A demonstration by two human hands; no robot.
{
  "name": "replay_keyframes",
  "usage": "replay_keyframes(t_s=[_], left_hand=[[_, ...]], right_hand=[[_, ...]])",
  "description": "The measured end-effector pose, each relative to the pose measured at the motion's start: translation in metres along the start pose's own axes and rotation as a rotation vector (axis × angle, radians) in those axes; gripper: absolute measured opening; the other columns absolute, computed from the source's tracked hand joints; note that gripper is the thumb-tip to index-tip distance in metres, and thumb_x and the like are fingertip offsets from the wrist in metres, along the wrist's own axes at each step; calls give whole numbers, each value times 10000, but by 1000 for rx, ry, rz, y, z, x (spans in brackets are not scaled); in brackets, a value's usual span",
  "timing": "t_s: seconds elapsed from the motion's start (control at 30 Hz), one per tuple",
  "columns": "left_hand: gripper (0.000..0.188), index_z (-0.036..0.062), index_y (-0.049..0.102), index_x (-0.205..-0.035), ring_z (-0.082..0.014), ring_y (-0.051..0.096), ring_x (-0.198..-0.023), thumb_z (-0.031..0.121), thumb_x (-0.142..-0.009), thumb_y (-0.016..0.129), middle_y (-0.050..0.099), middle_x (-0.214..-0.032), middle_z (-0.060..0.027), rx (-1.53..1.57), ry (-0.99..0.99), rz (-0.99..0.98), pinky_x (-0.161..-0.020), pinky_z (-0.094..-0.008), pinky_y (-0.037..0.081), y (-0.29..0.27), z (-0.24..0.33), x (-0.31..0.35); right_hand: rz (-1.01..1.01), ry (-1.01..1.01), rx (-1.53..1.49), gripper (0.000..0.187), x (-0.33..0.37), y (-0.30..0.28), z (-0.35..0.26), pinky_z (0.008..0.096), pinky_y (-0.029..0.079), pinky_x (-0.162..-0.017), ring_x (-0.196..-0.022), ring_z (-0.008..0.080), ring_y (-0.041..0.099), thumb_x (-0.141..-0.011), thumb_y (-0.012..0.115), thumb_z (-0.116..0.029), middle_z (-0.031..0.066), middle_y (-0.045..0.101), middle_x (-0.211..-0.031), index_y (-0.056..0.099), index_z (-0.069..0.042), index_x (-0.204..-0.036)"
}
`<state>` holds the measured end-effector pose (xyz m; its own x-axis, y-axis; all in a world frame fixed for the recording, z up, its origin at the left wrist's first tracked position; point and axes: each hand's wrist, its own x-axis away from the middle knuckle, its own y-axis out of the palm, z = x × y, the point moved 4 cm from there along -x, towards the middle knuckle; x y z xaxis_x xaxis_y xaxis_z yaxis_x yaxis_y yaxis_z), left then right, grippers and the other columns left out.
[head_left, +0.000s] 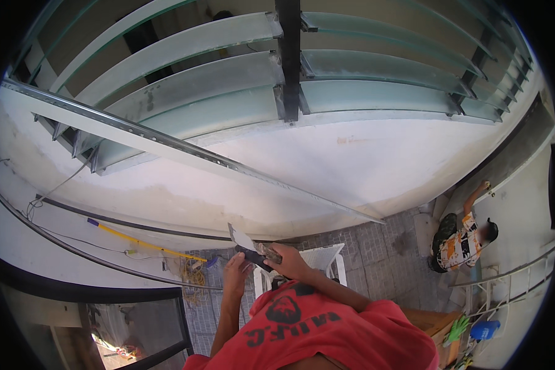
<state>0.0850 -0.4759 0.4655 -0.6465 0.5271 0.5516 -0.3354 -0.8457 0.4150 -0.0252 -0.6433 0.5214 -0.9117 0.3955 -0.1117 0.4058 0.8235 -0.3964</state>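
My left hand (pixel 235 269) is closed on the lower edge of a flat black piece (pixel 253 256), which looks like a spreader. In my right hand (pixel 290 263) is what looks like a putty knife; its worn brownish part (pixel 267 251) shows beside the fingers. A flat whitish blade (pixel 239 237) sticks up and to the left from between the hands, against the black piece. Which tool the blade belongs to is hard to make out. Both hands are in front of my red shirt, above a white slatted stool or platform (pixel 324 259).
Ahead is a white wall (pixel 327 160) under glass louvers (pixel 364 95). A long metal rail (pixel 228 161) slants across it. A yellow pole (pixel 148 243) leans at left. At right, another person (pixel 459 243) reaches toward a wall, near a ladder (pixel 505 280) and blue container (pixel 485 330).
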Motion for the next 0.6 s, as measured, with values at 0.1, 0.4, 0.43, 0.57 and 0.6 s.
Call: replay_keyframes(t_s=[0.1,0.4,0.43,0.57,0.6], left_hand=[[389,50,611,-1253,-188,586,-1045,222,-914,698,646,-1116,-64,-249,61,118,-912,-361,453,-7,5,8],[1005,-7,365,-1475,-403,419,-1335,247,-657,889,405,-1486,-248,-1274,785,105,-1093,-484,359,55,16,32],[1030,-1,331,-1493,-403,405,-1351,248,-663,887,395,-1497,-244,-1245,750,-20,-1103,-479,348,66,14,29],[749,-26,450,-1416,-431,586,-1135,215,-784,772,603,-1273,-235,-1189,595,-232,-991,-465,456,77,-15,4],[675,-34,487,-1386,-435,625,-1073,205,-809,743,646,-1209,-235,-1205,539,-256,-958,-464,483,76,-22,-3]], right_hand=[[60,-94,40,356,0,-12,0,422,510,-730,-839,383,643,-797,786,-199,191,656,-915,630,-4,-1051],[59,-124,60,238,1,-33,-10,449,489,-683,-809,388,630,-789,739,-152,154,640,-865,623,-44,-966],[47,-130,78,240,1,-33,-8,438,494,-678,-802,381,634,-795,747,-145,159,641,-865,626,-37,-973],[92,-225,69,247,0,-43,-14,420,500,-664,-779,371,641,-803,765,-129,168,638,-858,630,-24,-981],[129,-265,48,248,1,-48,-18,423,499,-662,-774,372,640,-802,767,-129,168,635,-854,629,-25,-979]])
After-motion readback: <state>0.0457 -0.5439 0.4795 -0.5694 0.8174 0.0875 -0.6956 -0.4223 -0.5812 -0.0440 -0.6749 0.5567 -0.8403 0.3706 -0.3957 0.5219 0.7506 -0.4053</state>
